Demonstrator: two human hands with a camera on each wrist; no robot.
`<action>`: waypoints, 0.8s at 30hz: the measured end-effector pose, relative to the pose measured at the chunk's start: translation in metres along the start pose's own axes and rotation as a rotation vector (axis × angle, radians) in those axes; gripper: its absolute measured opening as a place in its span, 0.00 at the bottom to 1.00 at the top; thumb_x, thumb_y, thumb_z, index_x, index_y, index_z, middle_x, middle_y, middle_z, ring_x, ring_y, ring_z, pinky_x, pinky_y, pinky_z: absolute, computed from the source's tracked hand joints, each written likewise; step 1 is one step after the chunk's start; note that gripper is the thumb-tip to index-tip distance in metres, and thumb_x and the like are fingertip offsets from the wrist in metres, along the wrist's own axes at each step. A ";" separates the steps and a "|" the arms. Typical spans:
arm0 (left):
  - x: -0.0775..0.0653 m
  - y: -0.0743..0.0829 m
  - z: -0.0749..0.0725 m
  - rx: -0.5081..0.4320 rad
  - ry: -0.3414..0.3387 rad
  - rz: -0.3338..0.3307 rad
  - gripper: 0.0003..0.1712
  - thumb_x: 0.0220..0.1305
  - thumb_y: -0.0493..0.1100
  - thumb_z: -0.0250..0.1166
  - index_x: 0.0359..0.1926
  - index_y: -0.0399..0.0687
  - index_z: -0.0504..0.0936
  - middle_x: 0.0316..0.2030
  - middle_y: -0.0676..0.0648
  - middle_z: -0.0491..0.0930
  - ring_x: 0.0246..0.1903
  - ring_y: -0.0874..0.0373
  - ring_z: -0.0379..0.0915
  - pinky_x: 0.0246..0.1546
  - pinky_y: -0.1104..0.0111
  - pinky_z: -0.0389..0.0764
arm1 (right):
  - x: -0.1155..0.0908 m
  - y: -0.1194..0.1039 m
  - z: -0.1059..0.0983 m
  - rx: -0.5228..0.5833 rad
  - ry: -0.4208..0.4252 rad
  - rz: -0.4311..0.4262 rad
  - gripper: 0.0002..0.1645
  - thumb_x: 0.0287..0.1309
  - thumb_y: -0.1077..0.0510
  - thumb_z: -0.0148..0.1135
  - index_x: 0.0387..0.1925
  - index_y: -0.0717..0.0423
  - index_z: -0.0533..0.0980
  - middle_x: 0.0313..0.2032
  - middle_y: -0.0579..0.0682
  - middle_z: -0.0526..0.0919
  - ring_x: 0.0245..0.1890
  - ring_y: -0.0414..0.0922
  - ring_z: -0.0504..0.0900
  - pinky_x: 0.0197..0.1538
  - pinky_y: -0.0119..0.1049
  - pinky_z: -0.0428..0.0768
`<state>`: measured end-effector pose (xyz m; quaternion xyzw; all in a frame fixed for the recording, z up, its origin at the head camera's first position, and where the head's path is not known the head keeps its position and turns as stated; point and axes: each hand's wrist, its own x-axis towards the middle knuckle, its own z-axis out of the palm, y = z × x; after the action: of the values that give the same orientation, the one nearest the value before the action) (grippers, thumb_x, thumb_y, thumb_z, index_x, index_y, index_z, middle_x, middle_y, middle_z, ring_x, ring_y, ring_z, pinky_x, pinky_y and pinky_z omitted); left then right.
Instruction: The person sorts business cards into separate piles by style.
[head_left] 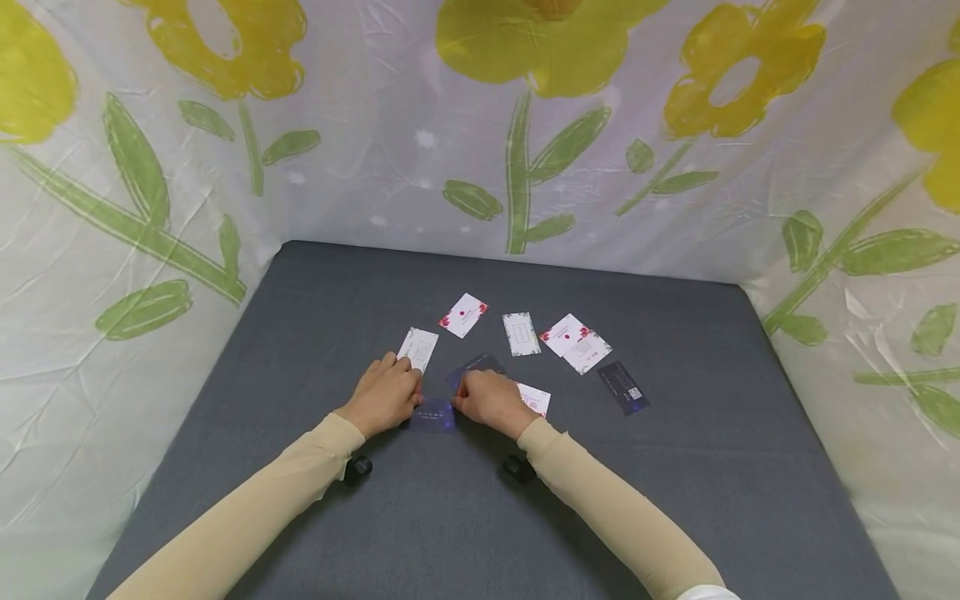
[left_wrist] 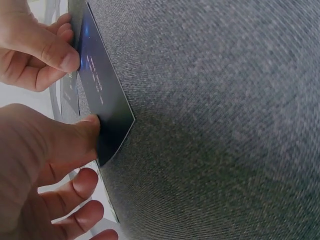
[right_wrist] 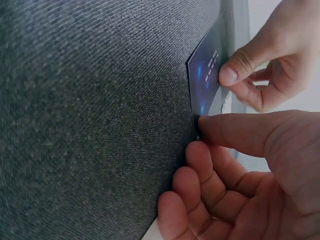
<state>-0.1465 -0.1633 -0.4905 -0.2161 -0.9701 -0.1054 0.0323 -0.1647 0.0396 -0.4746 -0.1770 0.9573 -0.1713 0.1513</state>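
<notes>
As we look down along two beige sleeves (head_left: 622, 504), we find the blue card (head_left: 432, 417) between the hands, a little nearer to us than the other cards, at the grey table (head_left: 480, 533). The left hand (head_left: 382, 393) pinches its left end with the thumb uppermost; in the left wrist view we see that hand's other fingers bent and spread apart. The right hand (head_left: 491, 402) pinches the opposite end, its thumb pressed to the edge and its remaining fingers curled. We see pale lines of print on the blue card, too small to read, and a bright blue glow toward its right end. Whether it lies wholly flat or has an edge lifted, we cannot tell.

Just beyond the left fingers is a white card (head_left: 417, 347), its lower part hidden by them; we cannot tell whether they touch it. A dark card (head_left: 482, 364) lies partly behind the right hand, and a pink-printed card (head_left: 536, 400) shows past that wrist. Farther off we see a red-flowered card (head_left: 463, 316), a leaf-edged card (head_left: 521, 334) to its right, then an overlapping pair (head_left: 587, 353), with a QR card (head_left: 622, 387) right of these and nearer. Yellow flowers decorate the curtain (head_left: 375, 133) behind.
</notes>
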 end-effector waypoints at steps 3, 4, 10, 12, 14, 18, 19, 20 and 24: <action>0.001 0.001 0.000 -0.007 0.001 -0.008 0.13 0.58 0.44 0.76 0.27 0.49 0.78 0.29 0.48 0.75 0.36 0.49 0.68 0.37 0.57 0.70 | 0.000 -0.001 0.001 -0.030 0.004 -0.011 0.10 0.63 0.50 0.69 0.30 0.50 0.88 0.28 0.47 0.89 0.23 0.41 0.76 0.28 0.39 0.73; 0.001 0.001 0.000 -0.004 0.003 -0.008 0.13 0.58 0.44 0.76 0.26 0.49 0.78 0.28 0.48 0.74 0.36 0.49 0.68 0.37 0.57 0.69 | 0.001 -0.002 0.001 -0.035 0.002 -0.010 0.10 0.63 0.50 0.69 0.29 0.50 0.87 0.28 0.47 0.89 0.23 0.41 0.76 0.27 0.40 0.73; 0.004 0.002 0.000 0.023 0.018 -0.001 0.15 0.56 0.44 0.78 0.31 0.48 0.77 0.29 0.46 0.74 0.37 0.47 0.67 0.37 0.56 0.68 | 0.002 -0.004 -0.003 -0.060 -0.025 0.016 0.11 0.62 0.50 0.70 0.26 0.48 0.86 0.27 0.47 0.88 0.23 0.41 0.75 0.27 0.41 0.72; 0.005 0.003 -0.002 0.034 0.011 0.003 0.16 0.55 0.44 0.79 0.33 0.47 0.77 0.30 0.45 0.75 0.37 0.46 0.67 0.37 0.56 0.68 | 0.003 -0.004 -0.004 -0.061 -0.038 0.015 0.10 0.62 0.50 0.70 0.27 0.48 0.86 0.29 0.46 0.88 0.24 0.41 0.76 0.29 0.41 0.73; 0.008 0.004 -0.004 0.038 -0.017 0.003 0.17 0.54 0.44 0.78 0.36 0.46 0.77 0.31 0.45 0.75 0.37 0.47 0.66 0.38 0.56 0.67 | 0.003 -0.003 -0.007 -0.046 -0.043 0.006 0.09 0.62 0.50 0.70 0.29 0.48 0.87 0.30 0.46 0.88 0.25 0.41 0.77 0.30 0.41 0.75; 0.014 0.008 -0.010 0.001 -0.073 -0.032 0.16 0.59 0.47 0.72 0.41 0.44 0.79 0.34 0.43 0.77 0.38 0.46 0.66 0.39 0.55 0.68 | 0.002 0.012 -0.027 0.015 0.018 -0.032 0.09 0.64 0.51 0.68 0.31 0.49 0.84 0.29 0.45 0.86 0.26 0.40 0.76 0.30 0.37 0.73; 0.016 0.009 -0.012 -0.013 -0.081 -0.048 0.16 0.61 0.48 0.71 0.43 0.43 0.80 0.35 0.43 0.77 0.39 0.46 0.67 0.40 0.55 0.68 | 0.003 0.017 -0.035 0.037 0.034 -0.044 0.09 0.65 0.51 0.68 0.31 0.50 0.83 0.28 0.45 0.85 0.25 0.40 0.77 0.30 0.36 0.72; 0.018 0.011 -0.013 -0.021 -0.083 -0.066 0.17 0.62 0.49 0.69 0.45 0.42 0.81 0.36 0.42 0.78 0.39 0.46 0.67 0.41 0.55 0.69 | 0.004 0.024 -0.042 0.048 0.053 -0.057 0.09 0.66 0.51 0.67 0.32 0.51 0.82 0.28 0.46 0.85 0.25 0.40 0.76 0.30 0.34 0.71; 0.028 0.023 -0.010 -0.002 -0.045 -0.095 0.23 0.67 0.55 0.65 0.44 0.37 0.85 0.37 0.40 0.81 0.41 0.44 0.69 0.43 0.52 0.72 | 0.013 0.049 -0.058 0.012 0.060 -0.120 0.07 0.68 0.54 0.67 0.38 0.53 0.82 0.33 0.48 0.86 0.29 0.42 0.79 0.34 0.36 0.75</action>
<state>-0.1622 -0.1333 -0.4737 -0.1723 -0.9797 -0.1027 0.0053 -0.2105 0.0932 -0.4440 -0.2279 0.9480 -0.1912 0.1129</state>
